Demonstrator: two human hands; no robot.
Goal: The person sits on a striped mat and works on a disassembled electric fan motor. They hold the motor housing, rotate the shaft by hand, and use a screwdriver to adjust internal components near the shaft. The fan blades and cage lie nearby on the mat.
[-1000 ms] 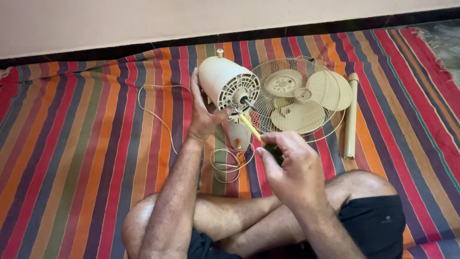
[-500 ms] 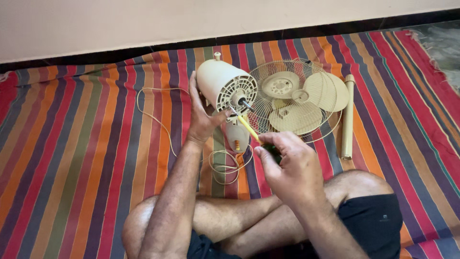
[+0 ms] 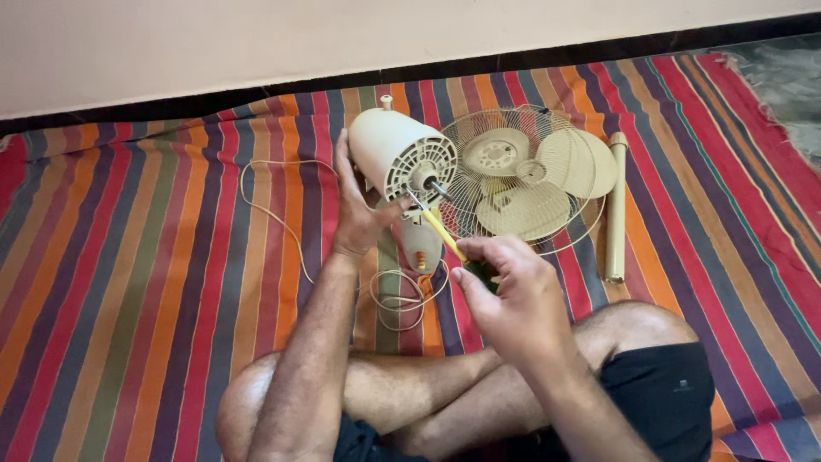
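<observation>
My left hand (image 3: 359, 214) wraps around cream fan motor housing (image 3: 400, 158), holding it tilted above striped mat (image 3: 154, 282). My right hand (image 3: 513, 299) is closed on yellow screwdriver (image 3: 440, 231), tip at housing face just beyond left hand fingers. Fan guard with blades (image 3: 526, 175) lies beyond right hand. Risk, I judge: tip slips from screw if housing turns in one-hand grip; loose cord (image 3: 282, 222) can snag.

Cream fan motor housing (image 3: 396, 158) tilted on rug, yellow screwdriver (image 3: 445, 235) seemingly at its face.
</observation>
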